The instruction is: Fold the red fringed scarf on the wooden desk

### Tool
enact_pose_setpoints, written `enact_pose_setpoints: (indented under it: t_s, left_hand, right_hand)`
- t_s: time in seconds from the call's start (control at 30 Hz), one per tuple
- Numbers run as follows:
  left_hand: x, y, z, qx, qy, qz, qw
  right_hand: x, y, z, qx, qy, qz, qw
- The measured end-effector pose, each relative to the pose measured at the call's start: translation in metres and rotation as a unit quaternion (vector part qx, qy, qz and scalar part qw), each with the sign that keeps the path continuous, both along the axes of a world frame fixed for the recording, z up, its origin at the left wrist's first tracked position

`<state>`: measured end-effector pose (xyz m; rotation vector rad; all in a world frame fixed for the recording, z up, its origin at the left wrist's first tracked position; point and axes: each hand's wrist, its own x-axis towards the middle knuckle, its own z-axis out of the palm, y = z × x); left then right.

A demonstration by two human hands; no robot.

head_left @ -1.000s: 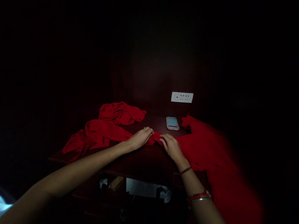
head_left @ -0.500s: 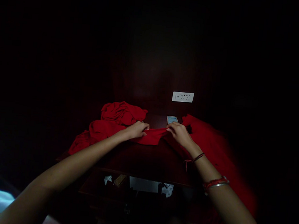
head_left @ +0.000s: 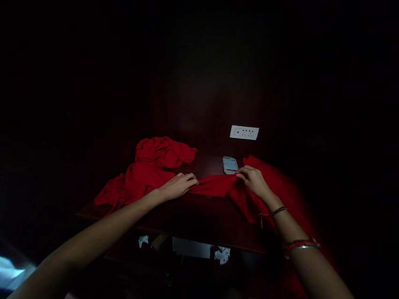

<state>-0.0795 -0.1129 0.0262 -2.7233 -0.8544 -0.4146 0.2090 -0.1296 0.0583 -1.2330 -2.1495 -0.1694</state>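
A long red cloth (head_left: 213, 185) stretches across the dark tabletop between my hands. My left hand (head_left: 181, 185), with a ring on one finger, is closed on the cloth near the middle of the table. Its fingertips press together on a gathered stretch of fabric. Farther right, my right hand (head_left: 252, 179) pinches the cloth's upper edge just beside the phone. Red fabric continues left in folds beyond my left hand and spreads right beneath my right forearm, over the table's side. A crumpled heap of red cloth (head_left: 164, 151) lies at the back left.
A phone (head_left: 230, 165) with a lit screen lies at the back of the table (head_left: 192, 219). On the wall behind it is a white socket plate (head_left: 244, 132). An open shelf below holds crumpled white paper (head_left: 222, 255) and a small brown box (head_left: 159, 242).
My right hand has moved right with the cloth edge, uncovering more of the phone. My left hand has come slightly lower and nearer, and the cloth between them is drawn out longer.
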Motion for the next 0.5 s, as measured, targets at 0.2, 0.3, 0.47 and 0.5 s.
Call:
enact_pose_setpoints:
  t_s: [0.2, 0.3, 0.47, 0.5]
  left_hand:
    - [0.017, -0.003, -0.011, -0.023, -0.030, -0.021, 0.999]
    - [0.028, 0.000, -0.011, -0.012, -0.038, -0.027, 0.999]
    - [0.036, 0.013, 0.004, -0.020, -0.163, -0.024, 0.986]
    - [0.035, 0.016, 0.011, -0.018, -0.195, -0.014, 0.981]
  right_hand:
    - [0.005, 0.003, -0.003, -0.007, -0.022, -0.012, 1.000]
    - [0.005, 0.004, -0.003, -0.004, -0.024, -0.016, 1.000]
    - [0.007, 0.003, -0.004, -0.005, -0.025, -0.045, 0.999]
    - [0.008, 0.003, -0.005, -0.007, -0.026, -0.048, 0.998]
